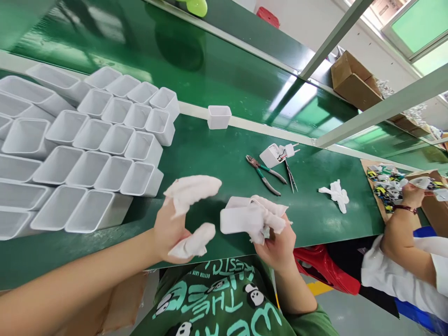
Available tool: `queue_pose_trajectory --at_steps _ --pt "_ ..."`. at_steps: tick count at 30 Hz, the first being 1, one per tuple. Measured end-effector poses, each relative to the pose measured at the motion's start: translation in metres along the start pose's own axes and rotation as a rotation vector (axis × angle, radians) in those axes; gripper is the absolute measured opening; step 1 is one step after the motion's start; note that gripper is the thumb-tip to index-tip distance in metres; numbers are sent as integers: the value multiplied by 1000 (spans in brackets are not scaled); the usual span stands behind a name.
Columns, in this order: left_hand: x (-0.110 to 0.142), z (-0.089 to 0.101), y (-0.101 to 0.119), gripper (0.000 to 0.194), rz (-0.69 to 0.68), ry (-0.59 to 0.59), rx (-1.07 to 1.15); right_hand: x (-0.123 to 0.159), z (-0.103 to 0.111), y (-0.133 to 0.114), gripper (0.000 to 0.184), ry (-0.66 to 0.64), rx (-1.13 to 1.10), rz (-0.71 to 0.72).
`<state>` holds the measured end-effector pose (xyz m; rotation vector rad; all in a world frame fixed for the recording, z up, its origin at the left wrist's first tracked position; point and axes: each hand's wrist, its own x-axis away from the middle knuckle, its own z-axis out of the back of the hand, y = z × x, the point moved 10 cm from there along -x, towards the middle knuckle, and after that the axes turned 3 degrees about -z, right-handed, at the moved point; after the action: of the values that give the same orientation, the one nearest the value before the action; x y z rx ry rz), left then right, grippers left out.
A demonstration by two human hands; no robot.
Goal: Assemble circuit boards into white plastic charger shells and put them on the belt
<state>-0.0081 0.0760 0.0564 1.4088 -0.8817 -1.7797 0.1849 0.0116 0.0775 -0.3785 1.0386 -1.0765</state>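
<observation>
1. Head view, the step in hand: your right hand (pixel 276 238) is clamped on a white plastic shell (pixel 234 219), its cloth-covered fingers (pixel 269 217) wrapped over the top edge. The shell sits just above the near edge of the green table (pixel 217 154). It looks like you are mid-handling of 1 shell taken from the batch.
2. Your left hand (pixel 171 228) is empty, its finger and thumb curved apart, both in white cloth covers (pixel 192 189), just beside the shell but not touching it.
3. The next move, as I judge it, calls for the left hand to close on the shell's free end and steady it.
4. Materials: the rows of shells (pixel 98 154) at left are smooth, matte, thin-walled rectangular cups. The pliers (pixel 264 173) have green handles and lie flat beside the tweezers (pixel 291 177).
</observation>
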Motion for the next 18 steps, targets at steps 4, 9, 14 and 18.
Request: queue_pose_trajectory --at_steps 4,9,14,18 --pt "-5 -21 -5 36 117 -136 163 -5 3 1 66 -121 116 131" --pt "0 -47 -4 22 213 -337 375 -17 13 -5 67 -150 107 125" --pt "4 -40 5 27 123 -356 381 -22 17 -17 68 -95 26 115" --pt "3 -35 9 29 114 -369 379 -21 16 -21 70 -30 1 99"
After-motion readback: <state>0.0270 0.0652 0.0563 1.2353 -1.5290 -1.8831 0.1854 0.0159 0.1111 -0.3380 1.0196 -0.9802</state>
